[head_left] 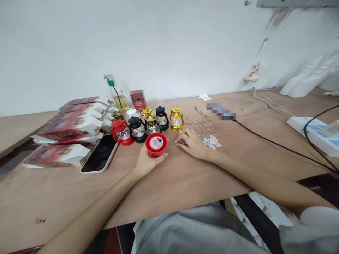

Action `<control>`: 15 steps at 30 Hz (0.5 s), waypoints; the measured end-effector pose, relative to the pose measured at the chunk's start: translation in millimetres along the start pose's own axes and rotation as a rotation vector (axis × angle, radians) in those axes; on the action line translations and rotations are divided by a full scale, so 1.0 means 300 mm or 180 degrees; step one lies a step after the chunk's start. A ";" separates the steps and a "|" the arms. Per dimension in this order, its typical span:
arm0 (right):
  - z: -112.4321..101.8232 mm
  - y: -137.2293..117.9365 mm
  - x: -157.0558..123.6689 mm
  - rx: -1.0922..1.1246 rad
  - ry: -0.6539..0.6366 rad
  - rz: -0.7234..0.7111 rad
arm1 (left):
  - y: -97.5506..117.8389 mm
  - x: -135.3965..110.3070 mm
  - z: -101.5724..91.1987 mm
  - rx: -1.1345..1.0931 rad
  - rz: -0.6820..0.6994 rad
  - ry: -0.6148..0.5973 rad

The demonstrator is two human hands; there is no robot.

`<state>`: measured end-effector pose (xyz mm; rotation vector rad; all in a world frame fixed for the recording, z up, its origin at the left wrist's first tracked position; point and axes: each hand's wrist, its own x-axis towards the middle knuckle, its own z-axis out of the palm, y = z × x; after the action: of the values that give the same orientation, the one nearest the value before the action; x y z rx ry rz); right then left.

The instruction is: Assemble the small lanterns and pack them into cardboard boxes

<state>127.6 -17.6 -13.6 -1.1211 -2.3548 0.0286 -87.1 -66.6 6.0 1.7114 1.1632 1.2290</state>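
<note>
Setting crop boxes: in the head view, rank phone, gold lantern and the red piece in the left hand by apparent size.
phone
red piece in left hand
gold lantern; last two look close, red piece nearer.

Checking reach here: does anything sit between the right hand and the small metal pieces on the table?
Nothing visible does. The right hand has its fingertips on the small metal pieces, in front of the gold lantern. The left hand holds a red lantern just beside them.
</note>
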 end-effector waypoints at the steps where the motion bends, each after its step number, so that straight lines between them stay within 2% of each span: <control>1: 0.001 0.001 0.000 0.0017 -0.0001 0.0009 | -0.002 -0.001 0.000 0.0031 0.0018 -0.0011; 15: 0.000 0.004 0.002 0.0213 -0.0020 0.0061 | -0.011 -0.010 -0.004 0.0417 0.0206 -0.0165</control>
<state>128.2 -16.3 -13.5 -1.1129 -2.3310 0.1172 -89.5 -68.2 2.5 1.8800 1.1884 1.1619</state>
